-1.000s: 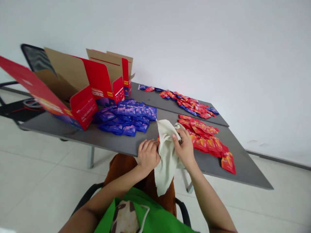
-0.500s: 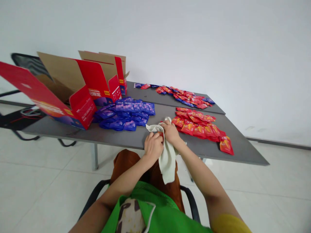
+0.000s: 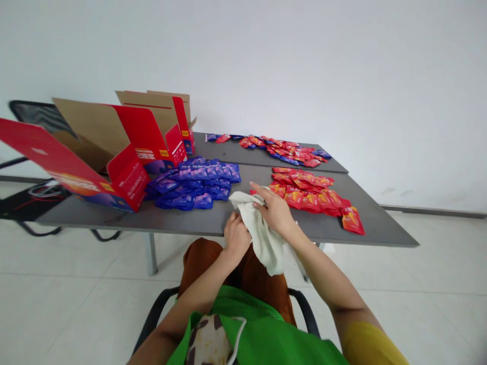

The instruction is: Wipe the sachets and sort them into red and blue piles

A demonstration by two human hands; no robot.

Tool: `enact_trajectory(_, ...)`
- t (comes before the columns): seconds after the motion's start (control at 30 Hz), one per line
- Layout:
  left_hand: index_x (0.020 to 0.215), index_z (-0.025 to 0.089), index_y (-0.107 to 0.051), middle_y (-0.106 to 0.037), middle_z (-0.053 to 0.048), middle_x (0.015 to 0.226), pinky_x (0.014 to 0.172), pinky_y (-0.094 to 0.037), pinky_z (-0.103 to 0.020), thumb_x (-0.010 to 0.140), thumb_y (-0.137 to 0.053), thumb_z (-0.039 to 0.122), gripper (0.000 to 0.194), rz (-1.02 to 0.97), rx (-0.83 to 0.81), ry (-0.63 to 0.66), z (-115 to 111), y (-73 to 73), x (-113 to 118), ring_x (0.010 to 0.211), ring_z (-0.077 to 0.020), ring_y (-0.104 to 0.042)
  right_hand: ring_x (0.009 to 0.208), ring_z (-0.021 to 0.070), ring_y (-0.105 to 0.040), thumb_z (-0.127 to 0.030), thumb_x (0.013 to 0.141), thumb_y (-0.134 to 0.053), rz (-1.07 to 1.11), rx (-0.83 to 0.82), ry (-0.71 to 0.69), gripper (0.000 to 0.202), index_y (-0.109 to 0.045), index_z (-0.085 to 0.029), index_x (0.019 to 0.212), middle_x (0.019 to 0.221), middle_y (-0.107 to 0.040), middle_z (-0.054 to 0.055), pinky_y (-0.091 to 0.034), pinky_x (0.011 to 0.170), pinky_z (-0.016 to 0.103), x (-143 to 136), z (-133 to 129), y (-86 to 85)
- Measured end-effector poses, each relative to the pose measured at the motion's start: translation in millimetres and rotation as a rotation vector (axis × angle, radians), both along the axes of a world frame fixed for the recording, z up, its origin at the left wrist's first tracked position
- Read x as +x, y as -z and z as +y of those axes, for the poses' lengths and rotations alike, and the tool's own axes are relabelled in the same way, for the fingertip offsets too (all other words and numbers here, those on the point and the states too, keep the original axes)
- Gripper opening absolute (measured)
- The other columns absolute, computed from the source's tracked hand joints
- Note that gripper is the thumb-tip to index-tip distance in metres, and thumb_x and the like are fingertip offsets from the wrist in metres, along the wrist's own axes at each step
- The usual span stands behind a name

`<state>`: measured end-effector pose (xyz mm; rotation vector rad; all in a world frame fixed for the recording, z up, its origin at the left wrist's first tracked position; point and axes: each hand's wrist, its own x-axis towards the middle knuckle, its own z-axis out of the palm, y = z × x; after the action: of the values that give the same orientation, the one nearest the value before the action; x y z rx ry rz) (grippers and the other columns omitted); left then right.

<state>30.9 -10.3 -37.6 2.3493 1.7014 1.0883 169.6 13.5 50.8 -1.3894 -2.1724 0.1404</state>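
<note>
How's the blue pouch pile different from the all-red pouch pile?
The blue pouch pile has purple pictures; the red pouch pile has orange ones. The blue pile sits beside open red boxes; the red pile sits by the right hand. Both lie on the gray table.

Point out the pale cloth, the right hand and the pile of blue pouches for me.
Pale cloth (image 3: 262,237): head view, on its hanging folds.
Right hand (image 3: 277,212): head view, on the back of the hand.
Pile of blue pouches (image 3: 196,186): head view, near its middle.
</note>
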Motion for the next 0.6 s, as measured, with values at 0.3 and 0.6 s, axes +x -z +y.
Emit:
enact_trajectory(0.3,0.08,0.021,-0.071,-0.069,-0.005,0.088,0.082,-0.042,-0.034,0.085,-0.049,0.016,0.023,-0.027,-0.002,0.074,2.9,-6.5,-3.5,0.089,-0.0227,-0.054,0.099,0.0197,-0.052,-0.026,0.095,-0.041,-0.264,-0.157,0.072,0.028,-0.064,-0.03,0.111,0.125,-0.058,0.001,-0.041,0.083,0.029,-11.7,8.2,35.1)
enact_trajectory(0.6,0.068,0.022,-0.072,-0.065,-0.003,0.076,0.071,-0.037,-0.033,0.071,-0.042,-0.001,0.037,0.031,-0.092,0.153,5.9,-20.2,-11.6,0.074,-0.0189,-0.047,0.102,0.023,-0.055,-0.019,0.095,-0.034,-0.334,-0.181,0.393,0.037,-0.068,-0.023,0.107,0.112,-0.062,0.011,-0.045,0.074,0.028,-25.5,52.9,14.2)
